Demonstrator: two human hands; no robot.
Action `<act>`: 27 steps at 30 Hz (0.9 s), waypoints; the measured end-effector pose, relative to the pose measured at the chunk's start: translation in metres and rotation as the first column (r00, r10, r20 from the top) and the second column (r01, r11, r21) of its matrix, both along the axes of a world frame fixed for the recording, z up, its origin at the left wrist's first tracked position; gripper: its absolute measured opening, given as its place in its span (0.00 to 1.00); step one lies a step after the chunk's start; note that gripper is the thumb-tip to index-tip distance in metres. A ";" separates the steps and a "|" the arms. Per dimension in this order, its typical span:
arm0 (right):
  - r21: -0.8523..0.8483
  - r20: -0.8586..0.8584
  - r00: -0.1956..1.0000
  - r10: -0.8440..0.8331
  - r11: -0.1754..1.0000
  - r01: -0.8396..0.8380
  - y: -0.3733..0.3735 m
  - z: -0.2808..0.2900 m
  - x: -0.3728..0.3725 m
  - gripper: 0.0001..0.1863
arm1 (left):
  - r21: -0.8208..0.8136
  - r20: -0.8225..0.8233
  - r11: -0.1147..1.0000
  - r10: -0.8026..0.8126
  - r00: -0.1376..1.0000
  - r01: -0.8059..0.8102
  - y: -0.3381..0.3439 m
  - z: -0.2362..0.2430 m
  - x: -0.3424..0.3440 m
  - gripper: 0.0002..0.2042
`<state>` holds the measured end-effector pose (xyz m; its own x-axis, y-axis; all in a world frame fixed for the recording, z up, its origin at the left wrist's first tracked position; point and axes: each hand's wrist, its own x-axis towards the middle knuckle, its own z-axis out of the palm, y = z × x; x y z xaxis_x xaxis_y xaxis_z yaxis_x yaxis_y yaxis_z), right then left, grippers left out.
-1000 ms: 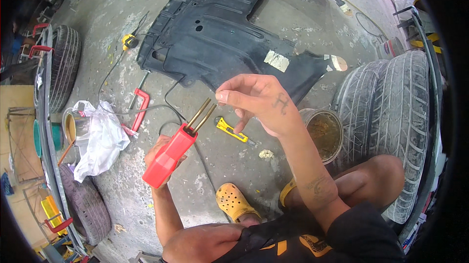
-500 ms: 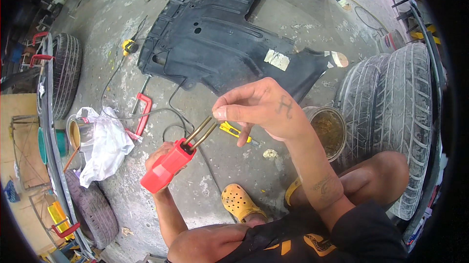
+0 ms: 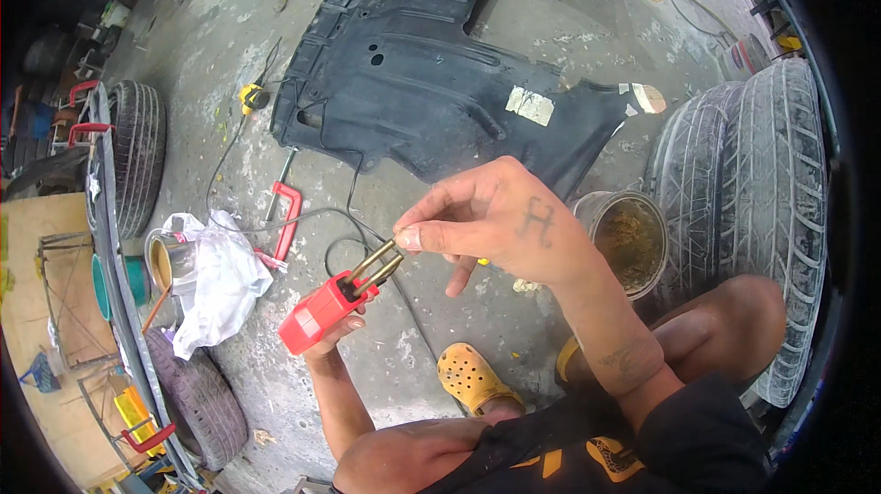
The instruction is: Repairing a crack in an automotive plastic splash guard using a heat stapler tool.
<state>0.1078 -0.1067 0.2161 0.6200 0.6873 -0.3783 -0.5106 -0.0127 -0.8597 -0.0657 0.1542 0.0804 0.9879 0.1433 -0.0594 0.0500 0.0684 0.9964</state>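
Note:
My left hand (image 3: 341, 332) is wrapped round a red hot stapler (image 3: 321, 315) with two brass prongs pointing up and to the right. My right hand (image 3: 500, 223) is closed in a pinch, thumb and forefinger at the tips of the prongs. Anything between those fingertips is too small to make out. Behind the right hand, a yellow utility knife (image 3: 484, 262) is almost wholly hidden. A black plastic car undertray (image 3: 404, 81) lies on the floor beyond my hands, with pale patches near its right end.
At the left, a red clamp (image 3: 288, 218) lies by a white plastic bag (image 3: 218, 278) and a can (image 3: 163, 260). Tyres (image 3: 771, 218) stand at the right beside an open metal can (image 3: 633, 241). A black cable (image 3: 404, 301) crosses the floor. Yellow clogs (image 3: 473, 376) are on my feet.
The view has shifted, moving the floor things rightward in it. Both hands stay together at the hot stapler, which has tilted slightly. My right hand now covers most of the utility knife.

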 end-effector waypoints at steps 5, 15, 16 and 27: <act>0.055 0.030 1.000 0.009 0.998 -0.010 -0.002 0.002 -0.001 0.14 | -0.064 0.046 0.996 -0.052 0.998 0.055 0.008 -0.011 -0.001 0.35; 0.137 -0.018 0.998 0.053 0.989 -0.050 -0.001 0.007 -0.005 0.12 | -0.176 0.014 0.983 -0.048 0.999 0.050 0.003 -0.014 -0.005 0.41; 0.151 -0.016 0.999 0.051 0.987 -0.048 0.001 0.006 -0.007 0.12 | -0.194 0.012 0.980 -0.031 0.999 0.032 0.001 -0.014 -0.006 0.41; 0.240 0.278 0.961 0.005 0.968 -0.074 -0.004 0.007 -0.012 0.08 | -0.186 0.148 0.979 -0.061 0.987 0.088 0.002 -0.027 -0.005 0.38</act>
<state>0.0956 -0.1104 0.2232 0.6458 0.7634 -0.0147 -0.2591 0.2010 -0.9447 -0.0704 0.1562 0.0531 0.9957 0.0686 0.0620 -0.0778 0.2595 0.9626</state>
